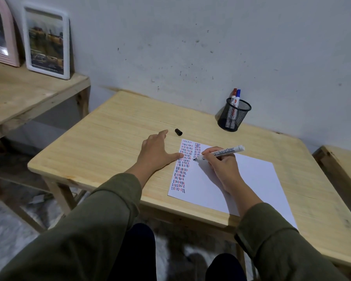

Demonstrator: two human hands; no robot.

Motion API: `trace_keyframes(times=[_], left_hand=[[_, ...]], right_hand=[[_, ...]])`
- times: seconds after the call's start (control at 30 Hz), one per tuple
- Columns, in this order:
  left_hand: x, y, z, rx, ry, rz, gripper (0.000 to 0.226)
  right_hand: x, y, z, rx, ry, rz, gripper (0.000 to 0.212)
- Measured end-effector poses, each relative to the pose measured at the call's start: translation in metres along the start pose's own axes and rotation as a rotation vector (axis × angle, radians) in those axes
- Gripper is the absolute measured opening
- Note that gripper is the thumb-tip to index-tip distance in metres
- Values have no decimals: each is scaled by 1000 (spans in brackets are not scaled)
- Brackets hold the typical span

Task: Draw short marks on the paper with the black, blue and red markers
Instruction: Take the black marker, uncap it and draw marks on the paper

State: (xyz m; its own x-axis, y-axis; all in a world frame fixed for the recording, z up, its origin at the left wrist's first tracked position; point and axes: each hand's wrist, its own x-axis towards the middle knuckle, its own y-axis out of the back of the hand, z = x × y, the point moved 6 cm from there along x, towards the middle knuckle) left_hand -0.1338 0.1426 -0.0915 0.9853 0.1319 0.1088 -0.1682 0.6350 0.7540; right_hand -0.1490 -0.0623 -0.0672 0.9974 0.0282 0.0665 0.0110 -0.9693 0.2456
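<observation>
black wire-mesh pen cup (234,115) at far right of light wooden table (109,142), near the wall; holds red-capped marker (233,98) and blue-capped marker (238,98), both upright, caps up, side by side. loose black marker cap (178,132) lying on bare wood just past the paper's far left corner. white sheet of paper (251,179) at table's right-centre, near edge close to the table's front edge. rows of short black, blue, red marks (183,165) fill the left strip, second shorter column beside it; rest of sheet blank. right hand (221,167) gripping white-barrelled black marker (219,153), tip down on paper at bottom of second column. left hand (156,153) open, flat, fingers spread, thumb pinning paper's left edge. bare wood left of the paper.
</observation>
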Motion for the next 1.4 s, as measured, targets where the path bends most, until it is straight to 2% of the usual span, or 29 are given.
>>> trace_keyframes(times=[0.2, 0.4, 0.6, 0.77, 0.87, 1.17, 1.4], left_hand=[[5, 0, 1, 28, 26, -19, 95], [32, 3, 15, -96, 80, 31, 70], [57, -9, 31, 27, 20, -13, 45], [66, -19, 30, 2, 6, -26, 25], [68, -18, 32, -70, 3, -27, 21], [54, 10, 59, -704, -5, 47, 10], [52, 32, 73, -679, -95, 51, 28]], right_hand=[[5, 3, 4, 137, -58, 18, 15], [18, 0, -5, 285, -70, 1, 12], [32, -1, -14, 298, -14, -60, 15], [42, 3, -17, 328, -11, -47, 14], [48, 5, -20, 350, -2, -38, 15], [63, 10, -48, 342, 58, -56, 14], [63, 12, -59, 323, 86, -71, 11]])
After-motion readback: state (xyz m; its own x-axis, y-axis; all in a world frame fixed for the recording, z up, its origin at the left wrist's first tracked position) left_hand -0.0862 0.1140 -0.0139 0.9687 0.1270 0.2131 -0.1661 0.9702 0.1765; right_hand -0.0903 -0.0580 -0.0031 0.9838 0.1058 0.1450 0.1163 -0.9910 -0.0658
